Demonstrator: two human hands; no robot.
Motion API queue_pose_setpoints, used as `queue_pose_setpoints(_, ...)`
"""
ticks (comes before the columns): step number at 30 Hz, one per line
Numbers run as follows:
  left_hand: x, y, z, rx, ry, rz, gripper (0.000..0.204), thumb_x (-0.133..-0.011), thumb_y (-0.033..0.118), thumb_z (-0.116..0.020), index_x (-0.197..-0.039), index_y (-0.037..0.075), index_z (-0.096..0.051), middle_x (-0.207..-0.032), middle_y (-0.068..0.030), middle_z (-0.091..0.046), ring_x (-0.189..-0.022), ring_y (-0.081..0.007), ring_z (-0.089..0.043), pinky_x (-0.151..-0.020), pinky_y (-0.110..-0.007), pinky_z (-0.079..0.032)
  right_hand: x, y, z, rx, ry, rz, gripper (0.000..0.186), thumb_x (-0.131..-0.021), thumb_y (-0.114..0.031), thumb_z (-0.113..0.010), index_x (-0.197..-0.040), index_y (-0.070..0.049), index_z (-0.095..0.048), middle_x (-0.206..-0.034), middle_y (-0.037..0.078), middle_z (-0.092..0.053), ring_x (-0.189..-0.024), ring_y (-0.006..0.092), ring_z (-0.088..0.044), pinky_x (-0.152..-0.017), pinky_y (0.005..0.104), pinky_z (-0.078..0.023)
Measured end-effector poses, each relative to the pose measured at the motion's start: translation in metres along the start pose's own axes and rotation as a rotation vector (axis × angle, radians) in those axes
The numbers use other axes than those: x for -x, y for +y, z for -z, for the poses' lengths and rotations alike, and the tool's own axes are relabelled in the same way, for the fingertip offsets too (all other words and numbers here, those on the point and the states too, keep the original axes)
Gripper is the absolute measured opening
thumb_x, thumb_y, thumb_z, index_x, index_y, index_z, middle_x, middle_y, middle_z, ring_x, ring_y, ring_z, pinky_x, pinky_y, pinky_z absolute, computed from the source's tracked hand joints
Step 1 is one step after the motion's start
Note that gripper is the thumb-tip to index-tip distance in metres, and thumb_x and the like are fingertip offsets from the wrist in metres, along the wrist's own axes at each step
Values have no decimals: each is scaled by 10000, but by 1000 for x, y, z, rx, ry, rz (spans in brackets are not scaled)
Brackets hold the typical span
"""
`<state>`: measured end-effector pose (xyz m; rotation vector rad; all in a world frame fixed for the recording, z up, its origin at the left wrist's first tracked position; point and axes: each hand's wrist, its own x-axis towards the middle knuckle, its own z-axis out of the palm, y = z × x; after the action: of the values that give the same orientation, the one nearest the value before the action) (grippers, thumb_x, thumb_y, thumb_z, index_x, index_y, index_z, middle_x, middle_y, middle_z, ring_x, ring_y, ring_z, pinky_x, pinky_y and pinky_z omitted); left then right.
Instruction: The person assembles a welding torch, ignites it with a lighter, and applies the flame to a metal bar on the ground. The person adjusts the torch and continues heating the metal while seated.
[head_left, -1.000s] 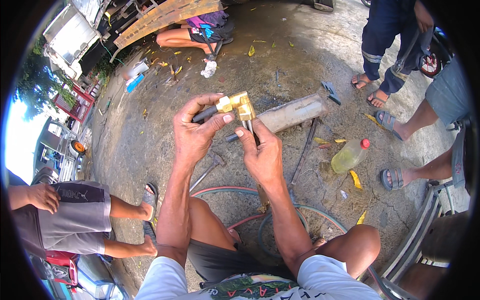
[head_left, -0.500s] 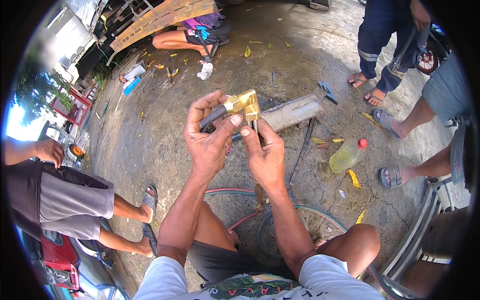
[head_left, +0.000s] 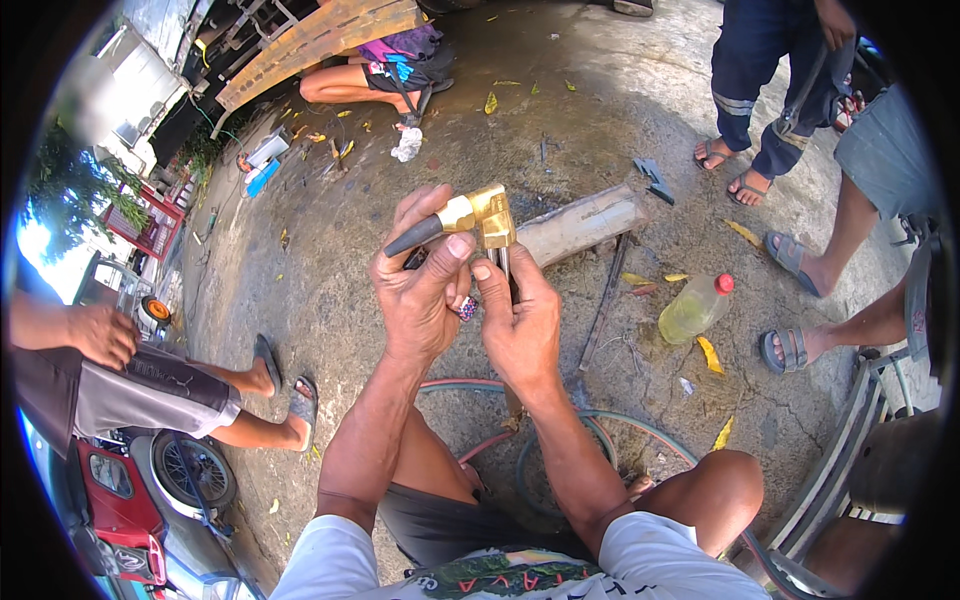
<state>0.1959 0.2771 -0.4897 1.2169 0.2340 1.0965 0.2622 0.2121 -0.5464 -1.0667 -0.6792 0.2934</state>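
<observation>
My left hand (head_left: 415, 285) is closed around the head of a brass cutting torch (head_left: 488, 212), its thumb below the dark nozzle (head_left: 410, 235), which points down-left. A small patterned object (head_left: 467, 308), perhaps a lighter, also sits between its fingers. My right hand (head_left: 520, 320) grips the torch's tubes just below the brass head, thumb upright. Behind them a grey metal pipe (head_left: 585, 225) lies on the concrete. Red and green hoses (head_left: 640, 428) coil on the ground beneath my forearms.
A bottle of yellowish liquid (head_left: 690, 310) stands to the right. Two people's legs (head_left: 840, 230) are at the right, another person (head_left: 120, 375) at the left beside a motorcycle (head_left: 150, 500). Someone (head_left: 390, 70) crouches beneath a rusty vehicle part (head_left: 310, 50). A long bar (head_left: 605, 305) lies nearby.
Both hands and the torch have shifted slightly rightward since the oldest frame; the patterned object in my left hand now shows more. The person at left has moved, exposing more of the motorcycle.
</observation>
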Motion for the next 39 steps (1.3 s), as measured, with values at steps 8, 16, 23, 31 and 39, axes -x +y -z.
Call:
queue_pose_setpoints(8,-2,4,-5,56,-110,-72,545,-964,-67,-551,-1477,34,-395,-1428,-187,-519,-523,-11,-439,-444,-170,-427,1,-14,2,2,-21,-50,172,-976,-136,-639,-984,33,-603,-776,236,-616,-678,355,-634,-635,437,-496)
queue_pose_setpoints(16,2,3,-2,-155,-158,-238,382,-913,-47,-645,-1292,-35,-598,-1380,-166,-521,-550,-17,-493,-443,-186,-379,2,-13,-1,-33,-13,-29,178,-973,-119,-635,-1059,37,-631,-828,232,-659,-730,326,-670,-673,420,-516)
queue_pose_setpoints(23,2,8,1,-209,-41,-163,586,-864,-8,-747,-1411,-21,-538,-1349,-149,-517,-579,-24,-520,-449,-186,-387,4,-9,-4,-36,-18,2,183,-974,-121,-638,-1073,33,-639,-835,231,-664,-721,320,-657,-680,412,-518)
queue_pose_setpoints(31,-2,15,-12,-132,-153,-212,910,-830,-23,-768,-1579,56,-257,-1354,-183,-538,-626,-5,-534,-466,-160,-429,5,-5,2,-10,-106,-56,230,-1022,-131,-598,-1176,40,-614,-907,93,-653,-796,148,-568,-693,290,-480)
queue_pose_setpoints(39,-1,10,1,-273,11,-32,630,-807,30,-825,-1351,3,-508,-1304,-142,-544,-645,-20,-540,-487,-168,-428,2,-4,-1,1,-28,18,172,-976,-135,-642,-991,33,-606,-763,229,-617,-665,311,-615,-640,418,-494)
